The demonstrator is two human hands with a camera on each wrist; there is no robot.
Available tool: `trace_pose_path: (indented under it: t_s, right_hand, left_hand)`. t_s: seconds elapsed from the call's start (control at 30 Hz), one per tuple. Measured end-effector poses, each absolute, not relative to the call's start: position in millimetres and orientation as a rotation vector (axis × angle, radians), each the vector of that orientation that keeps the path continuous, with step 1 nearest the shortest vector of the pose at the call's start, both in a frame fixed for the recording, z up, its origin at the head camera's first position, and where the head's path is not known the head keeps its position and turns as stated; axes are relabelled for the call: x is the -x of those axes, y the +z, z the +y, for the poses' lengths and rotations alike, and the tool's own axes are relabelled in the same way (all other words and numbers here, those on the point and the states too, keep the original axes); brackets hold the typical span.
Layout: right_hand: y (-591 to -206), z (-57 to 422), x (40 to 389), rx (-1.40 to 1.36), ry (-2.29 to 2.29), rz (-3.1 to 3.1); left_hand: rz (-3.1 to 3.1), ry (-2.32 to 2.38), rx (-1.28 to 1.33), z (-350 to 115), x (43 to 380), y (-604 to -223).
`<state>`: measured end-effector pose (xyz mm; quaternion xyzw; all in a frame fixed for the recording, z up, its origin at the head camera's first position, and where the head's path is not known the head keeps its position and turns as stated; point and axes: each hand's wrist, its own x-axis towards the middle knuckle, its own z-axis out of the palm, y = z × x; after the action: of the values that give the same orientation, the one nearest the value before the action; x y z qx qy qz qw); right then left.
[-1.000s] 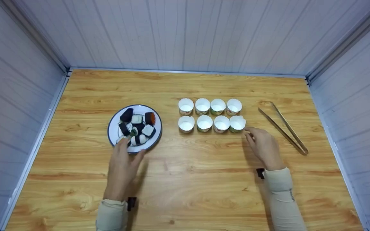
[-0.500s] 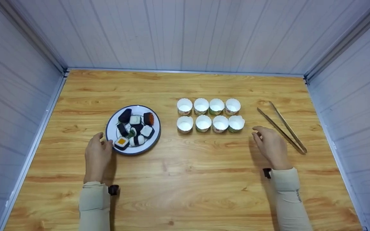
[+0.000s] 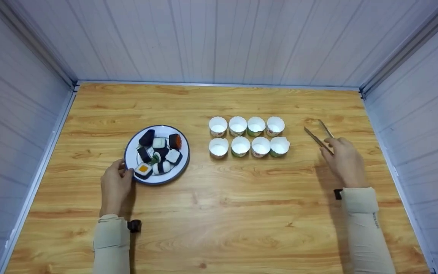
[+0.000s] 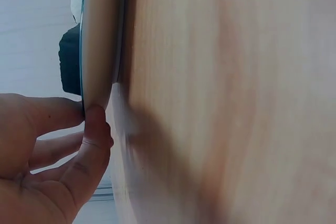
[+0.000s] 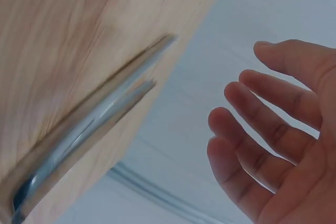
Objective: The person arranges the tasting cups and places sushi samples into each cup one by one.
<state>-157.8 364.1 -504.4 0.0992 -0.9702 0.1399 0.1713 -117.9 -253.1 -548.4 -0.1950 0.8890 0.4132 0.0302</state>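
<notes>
At the left stands a white plate (image 3: 129, 152) with a dark blue rim, bearing several sushi pieces; one with an orange centre (image 3: 143, 168) lies nearest the hand. My left hand (image 3: 115, 186) pinches the plate's left edge, thumb on top and a finger beneath, as the left wrist view shows at the hand (image 4: 47, 161). Over the metal tongs (image 3: 319, 140) at the right hovers my right hand (image 3: 344, 161), hiding their joined end. The right wrist view has this hand (image 5: 278, 135) with fingers spread, apart from the tongs (image 5: 89, 124) lying on the table.
Several paper cups stand in two rows between the hands, among them a front-left cup (image 3: 218, 147) and a back-right cup (image 3: 275, 126). Their white insides hold nothing visible. Pale panel walls (image 3: 219, 42) enclose the wooden table (image 3: 219, 228) at the back and both sides.
My left hand has moved from over the plate's front to its left edge and taken hold there. My right hand has left the front-right cup and moved right, over the tongs.
</notes>
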Motion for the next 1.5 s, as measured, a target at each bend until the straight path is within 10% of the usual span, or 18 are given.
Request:
trace_pose_path:
  t_s: [0.6, 1.5]
  right_hand:
    - [-532.6, 431.8, 182.0, 0.014, 0.399, -3.315]
    - [-515.9, 399.8, 174.6, 0.017, 0.543, -3.089]
  left_hand:
    - [2.713, 1.340, 0.639, -252.4, 115.2, -546.4]
    - [2.661, 1.365, 0.687, -250.8, 115.7, -547.5]
